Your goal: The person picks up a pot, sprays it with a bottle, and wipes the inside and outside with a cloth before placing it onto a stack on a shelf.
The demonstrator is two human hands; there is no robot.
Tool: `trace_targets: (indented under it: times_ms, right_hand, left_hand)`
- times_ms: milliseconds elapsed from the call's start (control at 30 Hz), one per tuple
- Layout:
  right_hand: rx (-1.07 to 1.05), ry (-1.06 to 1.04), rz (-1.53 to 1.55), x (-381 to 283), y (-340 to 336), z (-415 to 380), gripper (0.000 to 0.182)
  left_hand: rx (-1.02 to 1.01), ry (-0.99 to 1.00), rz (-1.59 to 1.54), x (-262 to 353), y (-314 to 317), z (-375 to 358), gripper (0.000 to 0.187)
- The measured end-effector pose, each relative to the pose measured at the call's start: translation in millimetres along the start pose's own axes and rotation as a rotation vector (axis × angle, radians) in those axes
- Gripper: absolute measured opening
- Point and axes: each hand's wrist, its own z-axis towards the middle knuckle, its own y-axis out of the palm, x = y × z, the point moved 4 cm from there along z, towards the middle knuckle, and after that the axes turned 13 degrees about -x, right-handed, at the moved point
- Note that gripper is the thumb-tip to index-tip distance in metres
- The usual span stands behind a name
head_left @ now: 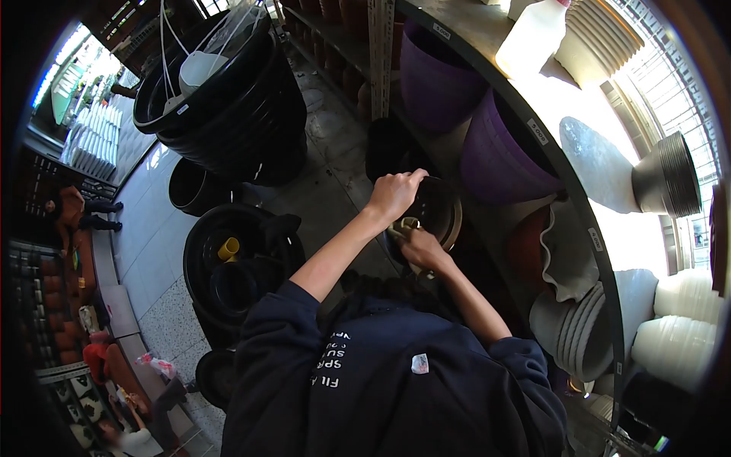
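Note:
In front of my body is a dark round pot (451,204) with a brownish shiny rim, tilted so that its inside shows. My left hand (396,196) is closed at the pot's upper edge, fingers bent over the rim. Just below it, my right hand (425,248) is closed around a crumpled olive-yellow thing that looks like a cloth (406,225), against the pot's lower left side. A bit of similar colour shows under the right hand. The pot's base is hidden in shadow and behind my hands.
Large stacked black pots (228,114) stand ahead on the left, black tubs (199,251) nearer. On the right, a curved shelf (601,221) holds purple pots (506,156), grey pots (582,331) and a white bottle (533,38). Other people (72,209) are at far left.

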Motion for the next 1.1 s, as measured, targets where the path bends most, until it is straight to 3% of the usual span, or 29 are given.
trace_targets:
  times_ms: [100,233,400,500,600,633,700,733,800,867,933,1000,1100]
  right_hand:
    - [-0.064,-0.056,0.454,-20.0,-10.4,-22.1,0.053]
    - [0.066,-0.164,-0.119,-47.7,-35.2,-55.2,0.056]
    - [-0.127,-0.168,-0.168,-39.3,-76.6,-74.3,0.045]
    - [-0.155,-0.286,-0.067,-34.2,-104.0,-88.2,0.047]
    - [-0.280,-0.406,0.286,-31.5,-125.0,-97.2,0.048]
    - [-0.296,-0.398,0.413,-30.9,-132.4,-100.6,0.046]
    - [-0.212,-0.396,0.519,-26.0,-145.1,-104.6,0.044]
    - [-0.173,-0.440,0.560,-27.2,-152.0,-107.9,0.044]
    - [0.177,-0.390,0.559,-14.9,-161.4,-106.7,0.044]
    - [0.577,-0.106,0.625,1.9,-174.9,-107.7,0.040]
    - [1.056,-0.176,0.482,6.9,-187.7,-110.7,0.038]
    - [0.829,-0.123,0.686,-6.3,-172.1,-113.1,0.034]
    - [0.890,-0.248,-0.119,-66.6,-117.4,-108.2,0.032]
  left_hand:
    - [-0.035,-0.056,-0.076,-9.9,-4.7,-5.4,0.015]
    - [-0.195,-0.208,-0.138,-15.2,-6.5,-8.4,0.018]
    - [-0.472,-0.414,-0.356,-33.0,-9.8,-16.5,0.029]
    - [-0.135,0.082,-0.358,-16.5,-25.9,-21.9,0.031]
    - [-0.294,0.342,-0.698,-3.8,-33.5,-24.4,0.043]
    - [-0.257,0.307,-0.763,-4.7,-30.4,-27.2,0.044]
    - [-0.182,0.237,-0.888,-6.8,-23.7,-36.5,0.049]
    - [-0.206,0.193,-0.789,-7.2,-23.4,-38.1,0.051]
    - [-0.246,0.104,-0.591,-8.1,-27.1,-42.3,0.057]
    - [0.063,0.092,-0.597,3.5,-35.4,-45.8,0.058]
    - [0.271,-0.011,-0.452,4.5,-42.0,-48.0,0.057]
    - [0.333,-0.116,-0.350,-3.2,-41.1,-43.5,0.056]
    - [0.410,-0.194,-0.357,3.5,-40.4,-30.2,0.056]
